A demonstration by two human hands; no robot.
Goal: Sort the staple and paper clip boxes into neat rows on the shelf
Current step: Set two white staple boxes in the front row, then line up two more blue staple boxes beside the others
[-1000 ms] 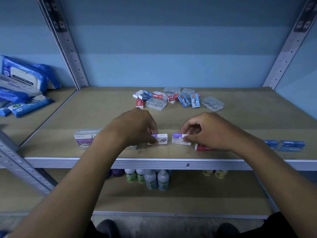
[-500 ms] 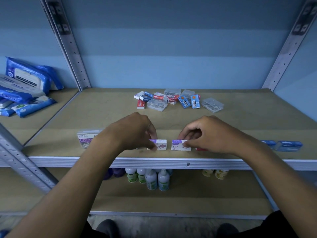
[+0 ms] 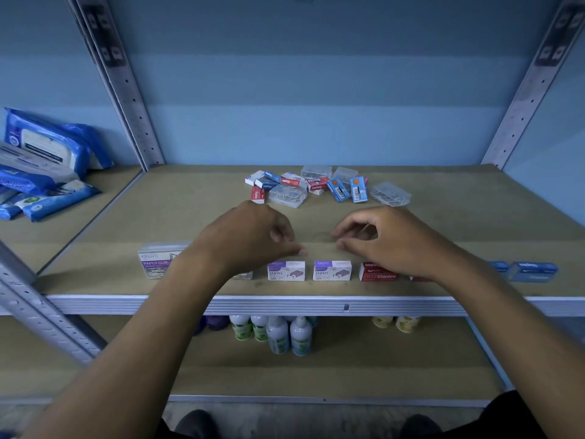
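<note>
Both hands have lifted off the two purple staple boxes since a moment ago and now hang just behind the front row, so those boxes sit on their own. Going left to right along the front edge of the shelf (image 3: pixel 95 236): a clear paper clip box (image 3: pixel 156 259) with a purple label, partly hidden by the left forearm, then the left hand (image 3: pixel 250 236), fingers loosely curled and holding nothing. Below its fingertips stands the first purple staple box (image 3: pixel 286 271), a small gap, then the second purple staple box (image 3: pixel 332 270), both upright and facing front. Next is the right hand (image 3: pixel 386 239), also loosely curled and empty, hovering over a red staple box (image 3: pixel 376 271). Far right, two blue boxes (image 3: pixel 531 271) sit side by side. Further back is the unsorted pile (image 3: pixel 316 186) of small boxes and clear cases. Blue wipe packs (image 3: pixel 44 153) lie on the neighbouring shelf at left, and bottles (image 3: pixel 278 335) stand on the shelf below.
</note>
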